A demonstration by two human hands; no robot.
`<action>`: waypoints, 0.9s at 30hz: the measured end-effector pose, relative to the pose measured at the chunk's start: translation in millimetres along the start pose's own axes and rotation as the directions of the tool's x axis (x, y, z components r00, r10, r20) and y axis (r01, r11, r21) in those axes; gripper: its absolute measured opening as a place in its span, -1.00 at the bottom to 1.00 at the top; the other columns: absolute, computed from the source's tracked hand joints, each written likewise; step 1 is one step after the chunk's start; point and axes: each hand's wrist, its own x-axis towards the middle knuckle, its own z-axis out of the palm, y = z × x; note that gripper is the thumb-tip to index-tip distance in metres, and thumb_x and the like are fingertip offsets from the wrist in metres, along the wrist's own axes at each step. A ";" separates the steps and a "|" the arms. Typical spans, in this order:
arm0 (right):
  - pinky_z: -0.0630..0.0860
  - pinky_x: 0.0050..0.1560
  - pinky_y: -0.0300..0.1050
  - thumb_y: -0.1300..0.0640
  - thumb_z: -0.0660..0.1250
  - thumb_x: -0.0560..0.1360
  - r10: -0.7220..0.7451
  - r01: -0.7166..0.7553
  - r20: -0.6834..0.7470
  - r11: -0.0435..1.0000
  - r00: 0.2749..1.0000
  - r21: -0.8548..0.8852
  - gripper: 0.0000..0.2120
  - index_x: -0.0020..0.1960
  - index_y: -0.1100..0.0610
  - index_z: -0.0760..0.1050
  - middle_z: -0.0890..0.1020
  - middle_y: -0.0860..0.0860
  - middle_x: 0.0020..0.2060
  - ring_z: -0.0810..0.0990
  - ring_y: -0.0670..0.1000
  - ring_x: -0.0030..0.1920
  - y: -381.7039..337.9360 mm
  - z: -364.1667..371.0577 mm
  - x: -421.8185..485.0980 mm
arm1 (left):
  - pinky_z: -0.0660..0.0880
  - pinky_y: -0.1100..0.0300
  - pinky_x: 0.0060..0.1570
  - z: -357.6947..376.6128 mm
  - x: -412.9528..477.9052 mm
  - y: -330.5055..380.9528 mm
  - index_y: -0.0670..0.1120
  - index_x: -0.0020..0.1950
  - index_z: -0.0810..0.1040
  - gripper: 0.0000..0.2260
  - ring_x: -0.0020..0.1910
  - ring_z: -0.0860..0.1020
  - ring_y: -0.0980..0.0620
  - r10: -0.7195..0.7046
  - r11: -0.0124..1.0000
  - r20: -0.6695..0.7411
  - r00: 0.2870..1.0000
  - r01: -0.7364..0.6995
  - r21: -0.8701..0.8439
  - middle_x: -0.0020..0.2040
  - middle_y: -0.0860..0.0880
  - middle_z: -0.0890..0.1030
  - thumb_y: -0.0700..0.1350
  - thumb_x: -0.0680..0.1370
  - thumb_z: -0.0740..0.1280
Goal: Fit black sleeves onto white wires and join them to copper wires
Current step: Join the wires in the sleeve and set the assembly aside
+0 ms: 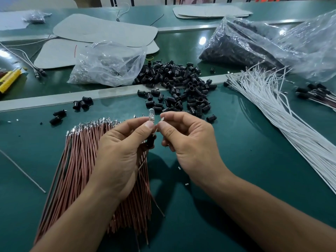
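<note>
Left hand (120, 153) is over the near-centre of the table (245, 160), thumb + forefinger pinched on a small clear bulb (150, 113). The bulb stands upright w/ its tip pointing far; the other fingers are curled loosely. The held sleeve (150, 141) sits just below that pinch, in line w/ the bulb, long axis running near-to-far, in the gap btwn the two hands.

Right hand (190, 142) is just right of it, thumb + forefinger pinched on a short pale tip (162, 118). This is prob. a white wire's end, but it's too small to be sure, and no wire shows trailing from it. The tip lies nearly parallel to the bulb, just beside it, apparently not touching.

The coming move turns on that small gap. The tip lies right of the bulb-and-sleeve line, so the right hand is the one to close in, leftward and slightly near. The axes look almost aligned, so little turning should be needed.

Room for moving:
- The copper wires (80, 160) fan out under the left hand and wrist, metal ends pointing far.
- Bare table lies under and right of the right hand.
- The white wires (276, 110) lie well to the right.
- The loose sleeves (181, 82) are heaped far of both hands, near the fingertips but apart from them.
</note>
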 end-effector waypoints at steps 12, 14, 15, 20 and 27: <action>0.55 -0.13 -0.37 0.37 0.44 0.49 -0.122 0.125 0.053 0.990 0.991 -0.060 -0.82 0.07 0.20 0.68 0.73 -0.10 -0.20 0.66 -0.21 -0.22 -1.3 1.6 -4.3 | 0.58 0.24 -0.19 -2.7 1.4 -2.8 -0.04 -0.19 0.70 -0.95 -0.20 0.60 0.05 0.035 0.999 -0.015 0.999 -0.035 0.006 -0.18 -0.07 0.67 -0.14 0.37 0.45; 0.59 -0.04 -0.32 0.34 0.45 0.50 -0.145 0.150 0.058 0.985 0.988 -0.087 -0.81 0.10 0.22 0.68 0.75 -0.05 -0.11 0.70 -0.16 -0.12 -0.7 1.6 -5.1 | 0.58 0.27 -0.19 -2.7 1.2 -3.0 -0.04 -0.20 0.70 -0.95 -0.20 0.60 0.06 0.045 0.999 -0.013 0.999 -0.045 0.011 -0.19 -0.06 0.67 -0.15 0.38 0.45; 0.60 -0.01 -0.28 0.32 0.45 0.50 -0.153 0.159 0.061 0.982 0.986 -0.103 -0.80 0.12 0.20 0.67 0.75 -0.02 -0.08 0.72 -0.12 -0.08 -0.2 1.7 -5.3 | 0.58 0.28 -0.18 -2.7 1.2 -2.9 -0.05 -0.20 0.71 -0.95 -0.20 0.61 0.06 0.048 0.999 -0.011 0.999 -0.048 0.007 -0.19 -0.06 0.67 -0.15 0.38 0.45; 0.62 -0.07 -0.22 0.28 0.48 0.50 -0.152 0.156 0.040 0.979 0.988 -0.129 -0.84 0.04 0.09 0.66 0.74 -0.01 -0.15 0.72 -0.05 -0.13 1.3 3.7 -3.7 | 0.57 0.31 -0.19 -2.2 1.7 -3.3 -0.06 -0.20 0.71 -0.95 -0.20 0.61 0.07 0.062 0.998 -0.020 0.998 -0.062 -0.008 -0.20 -0.07 0.67 -0.15 0.36 0.46; 0.62 -0.04 -0.23 0.31 0.47 0.49 -0.163 0.167 0.046 0.982 0.985 -0.087 -0.86 -0.01 0.12 0.70 0.75 -0.01 -0.14 0.73 -0.04 -0.10 2.8 2.1 -4.5 | 0.57 0.30 -0.19 -7.4 4.1 -5.8 -0.08 -0.16 0.73 -0.91 -0.20 0.63 0.06 0.069 0.997 -0.003 0.998 -0.069 0.021 -0.19 -0.07 0.69 -0.13 0.37 0.48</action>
